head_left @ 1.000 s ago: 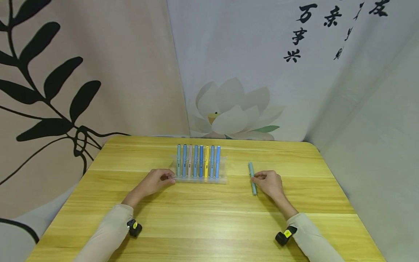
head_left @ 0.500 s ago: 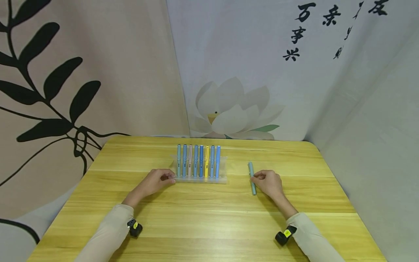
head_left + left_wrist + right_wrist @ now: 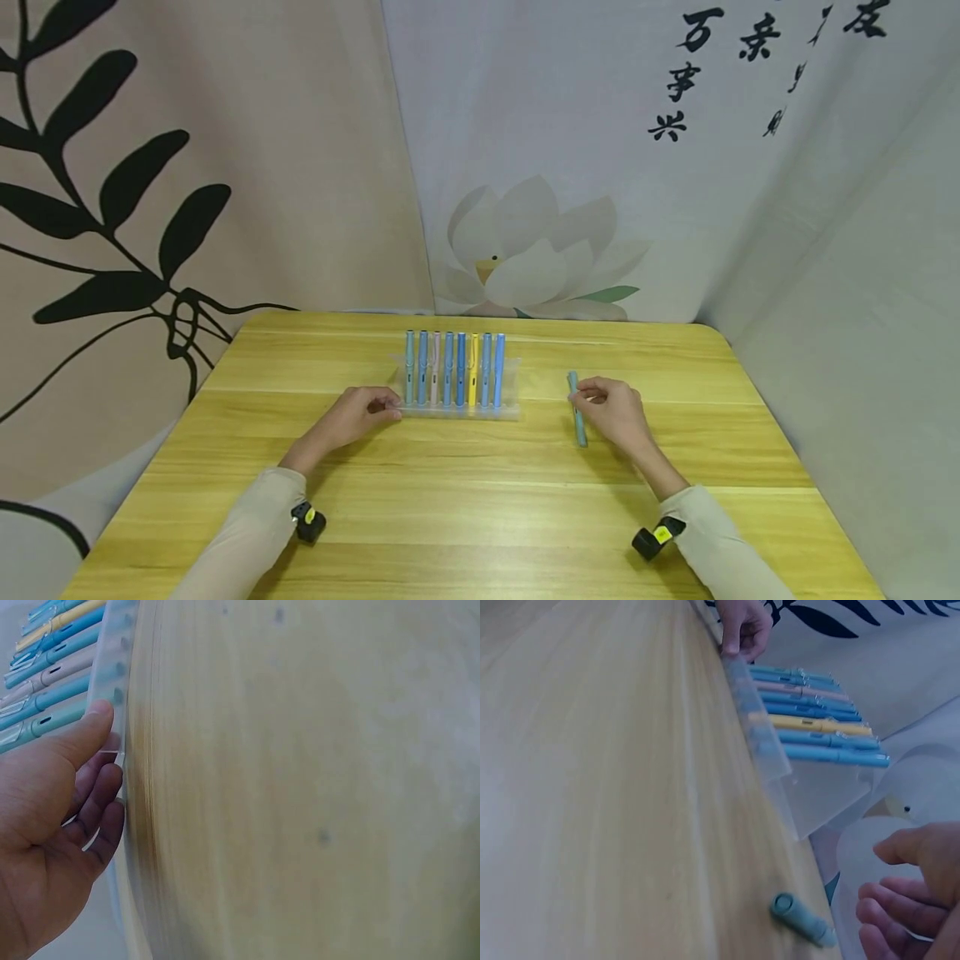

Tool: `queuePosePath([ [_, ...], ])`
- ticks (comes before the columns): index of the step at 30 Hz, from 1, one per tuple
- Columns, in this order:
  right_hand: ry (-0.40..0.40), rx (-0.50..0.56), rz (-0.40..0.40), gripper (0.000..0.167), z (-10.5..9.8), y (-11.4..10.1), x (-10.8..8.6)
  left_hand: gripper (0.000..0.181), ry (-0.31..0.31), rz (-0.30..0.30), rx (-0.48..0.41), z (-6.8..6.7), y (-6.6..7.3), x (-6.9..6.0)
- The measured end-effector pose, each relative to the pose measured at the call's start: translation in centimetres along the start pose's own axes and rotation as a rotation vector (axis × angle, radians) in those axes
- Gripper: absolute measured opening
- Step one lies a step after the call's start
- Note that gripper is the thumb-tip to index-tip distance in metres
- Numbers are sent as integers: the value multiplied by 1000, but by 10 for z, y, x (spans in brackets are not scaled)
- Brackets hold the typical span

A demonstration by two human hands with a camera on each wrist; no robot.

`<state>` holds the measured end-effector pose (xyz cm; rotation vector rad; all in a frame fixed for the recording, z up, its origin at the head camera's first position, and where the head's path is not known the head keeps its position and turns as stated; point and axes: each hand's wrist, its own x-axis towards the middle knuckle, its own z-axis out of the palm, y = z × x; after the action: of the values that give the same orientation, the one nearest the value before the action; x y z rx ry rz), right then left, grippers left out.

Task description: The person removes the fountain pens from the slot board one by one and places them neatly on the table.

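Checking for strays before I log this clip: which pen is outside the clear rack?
The grey-green pen at the right hand. It is apart from the clear rack, which holds the other eight pens, including the green one at its left end.

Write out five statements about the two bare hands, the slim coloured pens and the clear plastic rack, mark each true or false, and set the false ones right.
1. The person's bare left hand pinches the edge of the clear plastic rack. True.
2. The rack holds only five pens. False: it holds eight slim coloured pens.
3. The bare right hand is nearer to the loose grey-green pen than to the rack. True.
4. In the head view, the loose pen lies left of the rack. False: it is to the right of it.
5. In the head view, the slim yellow pen is third from the right in the rack. True.
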<state>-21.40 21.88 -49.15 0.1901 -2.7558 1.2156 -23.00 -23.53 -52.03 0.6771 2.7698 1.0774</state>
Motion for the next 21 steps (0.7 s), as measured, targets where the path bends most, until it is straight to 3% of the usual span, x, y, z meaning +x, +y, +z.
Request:
queuePosePath([
  [12, 10, 121, -126, 28, 10, -27, 3, 13, 6, 8, 10, 1, -1, 0],
  [21, -11, 194, -133, 31, 32, -33, 10, 12, 8, 13, 4, 0, -1, 0],
])
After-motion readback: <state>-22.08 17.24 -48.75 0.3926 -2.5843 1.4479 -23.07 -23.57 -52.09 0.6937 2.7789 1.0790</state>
